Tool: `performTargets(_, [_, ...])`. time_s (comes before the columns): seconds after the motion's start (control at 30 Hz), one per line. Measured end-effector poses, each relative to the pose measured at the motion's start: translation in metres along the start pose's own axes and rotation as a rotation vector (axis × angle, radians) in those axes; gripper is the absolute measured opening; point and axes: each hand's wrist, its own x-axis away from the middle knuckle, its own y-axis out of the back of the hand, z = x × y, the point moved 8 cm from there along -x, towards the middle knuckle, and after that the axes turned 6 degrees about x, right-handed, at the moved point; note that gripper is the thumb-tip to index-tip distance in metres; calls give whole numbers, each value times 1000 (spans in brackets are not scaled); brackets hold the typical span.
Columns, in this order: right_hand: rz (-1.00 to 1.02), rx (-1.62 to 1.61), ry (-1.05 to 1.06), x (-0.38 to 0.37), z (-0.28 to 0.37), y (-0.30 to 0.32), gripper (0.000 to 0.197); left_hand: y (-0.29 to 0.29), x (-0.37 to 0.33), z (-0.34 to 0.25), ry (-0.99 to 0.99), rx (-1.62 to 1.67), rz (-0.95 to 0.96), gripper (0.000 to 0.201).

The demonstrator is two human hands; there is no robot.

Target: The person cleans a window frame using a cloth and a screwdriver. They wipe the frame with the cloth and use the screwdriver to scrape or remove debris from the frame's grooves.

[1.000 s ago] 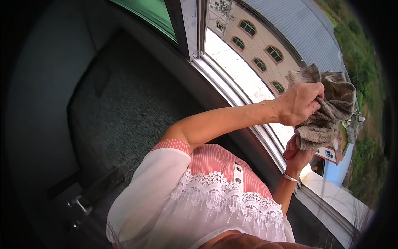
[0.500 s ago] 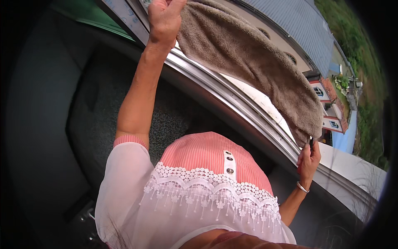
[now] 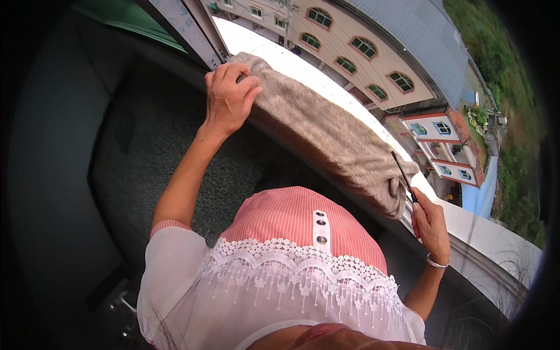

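Note:
A brown-grey towel point(image 3: 326, 125) lies lengthwise along the window sill track, draped over its inner edge. At its upper-left end, beside the window frame, my left hand point(image 3: 230, 96) is closed with curled fingers on the cloth. My right hand point(image 3: 429, 219) grips a thin black screwdriver-like tool point(image 3: 403, 175) near the towel's lower-right end. The tool's shaft points up and to the left across the bunched cloth; whether its tip presses into it, I cannot tell. The towel hides most of the track.
An upright window frame point(image 3: 195, 29) with a patterned film stands at the upper left. The white sill point(image 3: 490, 239) runs on to the lower right. Outside, far below, are buildings with arched windows point(image 3: 364, 46) and a grey roof point(image 3: 402, 35). Dark speckled flooring point(image 3: 157, 140) lies inside.
The towel, stretched up in the air between both hands before, has come down onto the sill track. My left hand has moved down with it. The tool in my right hand now shows clearly.

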Motion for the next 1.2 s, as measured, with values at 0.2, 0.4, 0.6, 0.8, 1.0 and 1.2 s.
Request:
performTargets(0.2, [35, 660, 540, -44, 86, -74, 46, -11, 0, 13, 96, -123, -63, 16])
performTargets(0.4, [-45, 915, 460, -41, 91, -103, 58, -21, 7, 19, 103, -29, -166, 13])
performTargets(0.6, [63, 918, 492, -43, 110, -90, 54, -23, 13, 26, 71, 58, -267, 13])
performTargets(0.8, [120, 917, 463, -51, 116, -86, 55, -25, 13, 27, 71, 67, -244, 14])
performTargets(1.0, [-74, 785, 590, -101, 199, -150, 58, -25, 16, 31, 76, 82, -229, 16])
performTargets(1.2, [-217, 698, 823, -127, 260, -166, 44, -17, 14, 37, 44, 86, -193, 18])
